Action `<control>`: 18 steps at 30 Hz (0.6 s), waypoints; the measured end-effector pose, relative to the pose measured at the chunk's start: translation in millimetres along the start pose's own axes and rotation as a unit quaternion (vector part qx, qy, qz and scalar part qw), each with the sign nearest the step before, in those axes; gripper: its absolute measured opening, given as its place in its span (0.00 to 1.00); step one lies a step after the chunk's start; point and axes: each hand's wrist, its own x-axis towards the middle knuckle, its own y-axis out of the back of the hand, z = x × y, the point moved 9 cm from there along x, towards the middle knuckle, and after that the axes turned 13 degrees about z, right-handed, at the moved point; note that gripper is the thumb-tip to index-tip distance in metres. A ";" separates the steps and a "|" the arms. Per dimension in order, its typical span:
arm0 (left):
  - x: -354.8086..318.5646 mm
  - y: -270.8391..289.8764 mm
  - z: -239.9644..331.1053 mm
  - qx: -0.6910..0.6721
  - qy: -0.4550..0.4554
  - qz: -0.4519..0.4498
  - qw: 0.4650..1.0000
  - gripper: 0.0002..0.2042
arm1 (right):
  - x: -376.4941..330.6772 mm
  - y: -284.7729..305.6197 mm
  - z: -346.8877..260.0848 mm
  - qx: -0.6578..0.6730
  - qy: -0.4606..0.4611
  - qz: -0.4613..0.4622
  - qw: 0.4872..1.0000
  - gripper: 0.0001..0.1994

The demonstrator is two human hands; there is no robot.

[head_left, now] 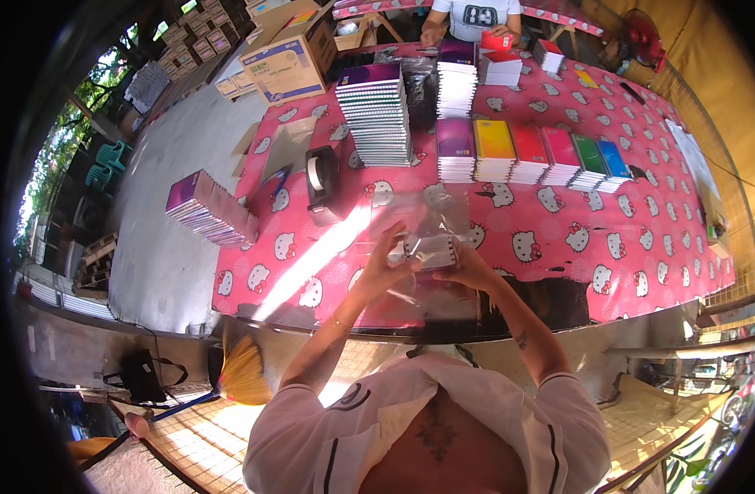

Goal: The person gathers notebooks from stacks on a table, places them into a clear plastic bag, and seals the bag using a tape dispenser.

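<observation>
Near the front edge of the table, a small stack of spiral notebooks (431, 249) sits between my two hands, white page edges showing. Clear plastic (439, 210) spreads over and beyond the stack; whether the notebooks are inside it cannot be made out. My left hand (385, 267) grips the left side with thumb and fingers curved around it. On the right side, my right hand (468, 267) closes on the stack's edge, its fingertips partly hidden. A black tape dispenser (321, 185) stands beyond my left hand. Notebook stacks with purple, yellow, red, pink, green and blue covers (494, 144) stand ahead.
Pink cat-print cloth (525, 245) covers the table. Tall purple-topped notebook stacks (373, 119) rise at the back; another stack (209, 206) sits at the left edge. A cardboard box (287, 62) stands far left. Across the table, a person (476, 16) handles red notebooks.
</observation>
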 end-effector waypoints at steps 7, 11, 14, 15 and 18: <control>32.0 62.7 21.4 0.043 -0.057 0.183 0.981 0.13 | -6.6 36.2 -74.5 0.027 0.081 0.180 0.980 0.15; 55.6 243.9 -59.1 0.359 0.010 0.367 0.858 0.24 | -32.2 -1.8 -177.1 -0.198 0.293 0.244 0.903 0.16; 76.9 256.8 -117.0 0.040 0.224 0.317 0.921 0.18 | -39.0 -42.7 -186.4 -0.412 0.328 0.194 0.828 0.15; 86.2 248.2 -107.2 0.024 0.152 0.322 0.934 0.15 | -33.2 -45.0 -173.3 -0.433 0.306 0.183 0.828 0.15; 67.3 223.5 -114.0 -0.098 0.130 0.406 0.899 0.06 | -24.5 -43.7 -152.0 -0.375 0.233 0.158 0.883 0.17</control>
